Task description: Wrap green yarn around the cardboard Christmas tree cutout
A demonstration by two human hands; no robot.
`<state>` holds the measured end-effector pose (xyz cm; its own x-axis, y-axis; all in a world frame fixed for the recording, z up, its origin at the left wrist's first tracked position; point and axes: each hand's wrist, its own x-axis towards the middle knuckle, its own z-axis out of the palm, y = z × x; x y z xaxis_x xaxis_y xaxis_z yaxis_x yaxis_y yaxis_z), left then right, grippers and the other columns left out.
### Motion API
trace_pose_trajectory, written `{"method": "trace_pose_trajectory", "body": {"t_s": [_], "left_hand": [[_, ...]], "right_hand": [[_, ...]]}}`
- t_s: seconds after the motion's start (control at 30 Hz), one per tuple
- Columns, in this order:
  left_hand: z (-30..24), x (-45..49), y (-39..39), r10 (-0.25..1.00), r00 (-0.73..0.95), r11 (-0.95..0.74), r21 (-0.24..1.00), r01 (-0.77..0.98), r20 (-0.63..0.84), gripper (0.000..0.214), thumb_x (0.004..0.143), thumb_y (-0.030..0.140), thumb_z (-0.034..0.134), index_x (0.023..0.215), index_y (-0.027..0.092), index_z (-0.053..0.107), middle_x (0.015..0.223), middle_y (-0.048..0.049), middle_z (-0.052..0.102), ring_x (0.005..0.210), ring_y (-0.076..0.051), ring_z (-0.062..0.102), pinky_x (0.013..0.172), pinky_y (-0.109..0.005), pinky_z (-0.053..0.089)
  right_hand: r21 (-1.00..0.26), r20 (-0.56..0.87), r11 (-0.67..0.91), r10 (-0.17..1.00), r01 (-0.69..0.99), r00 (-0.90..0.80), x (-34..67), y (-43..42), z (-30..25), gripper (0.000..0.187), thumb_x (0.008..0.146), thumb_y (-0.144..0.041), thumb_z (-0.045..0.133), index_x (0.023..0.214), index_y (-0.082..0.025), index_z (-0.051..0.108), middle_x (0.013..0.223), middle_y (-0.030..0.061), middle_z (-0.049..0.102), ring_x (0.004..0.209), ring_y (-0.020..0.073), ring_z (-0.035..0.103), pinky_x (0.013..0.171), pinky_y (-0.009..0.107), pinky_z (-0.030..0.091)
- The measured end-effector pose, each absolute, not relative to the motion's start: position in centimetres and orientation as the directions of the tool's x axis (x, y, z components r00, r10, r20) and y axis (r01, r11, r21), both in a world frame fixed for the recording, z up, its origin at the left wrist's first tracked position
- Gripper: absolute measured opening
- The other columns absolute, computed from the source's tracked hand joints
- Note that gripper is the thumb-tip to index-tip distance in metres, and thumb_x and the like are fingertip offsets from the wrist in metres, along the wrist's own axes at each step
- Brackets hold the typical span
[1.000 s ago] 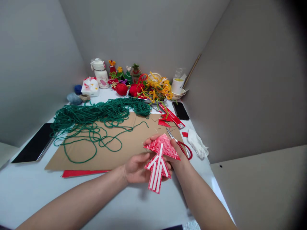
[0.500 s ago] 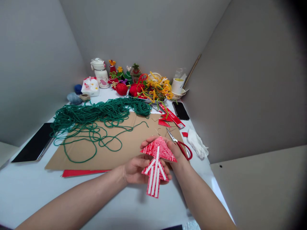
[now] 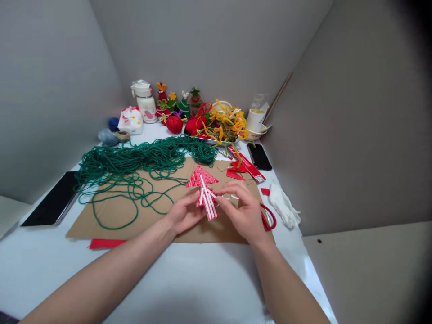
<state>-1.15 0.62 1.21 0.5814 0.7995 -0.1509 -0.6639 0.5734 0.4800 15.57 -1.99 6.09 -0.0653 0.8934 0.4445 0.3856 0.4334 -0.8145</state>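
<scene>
My left hand (image 3: 184, 213) and my right hand (image 3: 241, 210) both pinch a red-and-white paper tree cut-out (image 3: 203, 188) over a brown cardboard sheet (image 3: 114, 216). The left fingers grip the tree's lower left side. The right thumb and forefinger close on its right edge near the white-striped trunk. The tree's pointed top faces away from me. Red-handled scissors (image 3: 269, 218) lie just right of my right hand, partly hidden by it.
A tangle of green cord (image 3: 135, 159) spreads over the cardboard's far left. Red paper scraps (image 3: 241, 166), a black phone (image 3: 258, 156), a white glove (image 3: 284, 206), a tablet (image 3: 52, 199), yarn balls, pipe cleaners (image 3: 224, 123), a cup (image 3: 255, 119) and small figures crowd the far end.
Both hands carried the paper tree forward, away from me, and lowered it over the cardboard. It now looks smaller and more edge-on. The right hand shifted from behind it to its right edge.
</scene>
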Motion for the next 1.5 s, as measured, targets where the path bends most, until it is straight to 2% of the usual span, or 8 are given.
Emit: {"method": "trace_pose_trajectory", "body": {"t_s": [0.13, 0.3, 0.7, 0.9, 1.03, 1.37, 1.5], "left_hand": [[1.17, -0.93, 0.55, 0.821, 0.547, 0.542, 0.523, -0.658, -0.161, 0.022, 0.080, 0.023, 0.061, 0.099, 0.014, 0.065, 0.096, -0.0057, 0.066, 0.089, -0.015, 0.061, 0.082, -0.027, 0.047], [1.47, -0.64, 0.47, 0.856, 0.494, 0.481, 0.582, -0.656, -0.150, 0.016, 0.078, 0.016, 0.063, 0.093, 0.013, 0.068, 0.091, -0.0047, 0.068, 0.084, -0.012, 0.062, 0.080, -0.023, 0.047], [1.37, -0.33, 0.22, 0.892, 0.426, 0.408, 0.674, -0.616, -0.150, 0.023, 0.072, 0.020, 0.070, 0.095, 0.015, 0.068, 0.097, -0.0050, 0.069, 0.092, -0.014, 0.062, 0.086, -0.025, 0.045], [1.39, -0.33, 0.24, 0.891, 0.435, 0.398, 0.682, -0.614, -0.129, 0.020, 0.077, 0.017, 0.065, 0.097, 0.014, 0.066, 0.097, -0.0051, 0.068, 0.092, -0.013, 0.061, 0.085, -0.025, 0.045], [1.50, -0.27, 0.20, 0.900, 0.415, 0.384, 0.690, -0.613, -0.132, 0.022, 0.074, 0.019, 0.068, 0.096, 0.014, 0.066, 0.097, -0.0058, 0.068, 0.090, -0.014, 0.061, 0.082, -0.026, 0.046], [1.39, -0.22, 0.24, 0.900, 0.411, 0.388, 0.692, -0.609, -0.144, 0.022, 0.073, 0.020, 0.069, 0.095, 0.015, 0.067, 0.097, -0.0056, 0.069, 0.094, -0.015, 0.062, 0.089, -0.027, 0.044], [1.42, -0.29, 0.21, 0.900, 0.409, 0.391, 0.696, -0.602, -0.151, 0.023, 0.075, 0.020, 0.067, 0.097, 0.015, 0.066, 0.099, -0.0068, 0.068, 0.092, -0.016, 0.062, 0.084, -0.026, 0.046]], "right_hand": [[-0.669, 0.440, 0.452, 0.881, 0.590, -0.176, 14.86, -2.85, 6.57, 0.006, 0.080, -0.029, 0.064, 0.084, -0.024, 0.066, 0.087, 0.0031, 0.065, 0.088, 0.0198, 0.055, 0.085, 0.038, 0.035], [-0.602, 0.435, 0.440, 0.881, 0.666, -0.188, 14.71, -2.96, 6.31, 0.007, 0.081, -0.031, 0.063, 0.081, -0.025, 0.067, 0.086, 0.0016, 0.066, 0.087, 0.0191, 0.054, 0.083, 0.038, 0.031], [-0.586, 0.399, 0.387, 0.903, 0.712, -0.162, 14.59, -2.86, 6.16, 0.007, 0.082, -0.028, 0.063, 0.078, -0.025, 0.067, 0.085, 0.0008, 0.068, 0.086, 0.0188, 0.055, 0.080, 0.036, 0.030], [-0.609, 0.353, 0.370, 0.919, 0.702, -0.177, 14.75, -2.83, 6.32, 0.006, 0.080, -0.030, 0.064, 0.083, -0.027, 0.068, 0.089, 0.0003, 0.069, 0.087, 0.0190, 0.056, 0.079, 0.035, 0.031], [-0.613, 0.341, 0.361, 0.923, 0.703, -0.177, 14.84, -2.84, 6.27, 0.009, 0.079, -0.033, 0.066, 0.083, -0.027, 0.068, 0.090, 0.0004, 0.069, 0.087, 0.0192, 0.056, 0.079, 0.036, 0.031], [-0.569, 0.375, 0.366, 0.912, 0.737, -0.164, 14.74, -2.83, 5.95, 0.006, 0.082, -0.027, 0.062, 0.080, -0.026, 0.068, 0.088, 0.0001, 0.069, 0.087, 0.0191, 0.055, 0.078, 0.036, 0.029], [-0.590, 0.347, 0.363, 0.921, 0.721, -0.179, 14.74, -2.85, 6.10, 0.009, 0.080, -0.034, 0.065, 0.085, -0.027, 0.069, 0.091, 0.0007, 0.069, 0.089, 0.0202, 0.056, 0.078, 0.036, 0.030]]}}
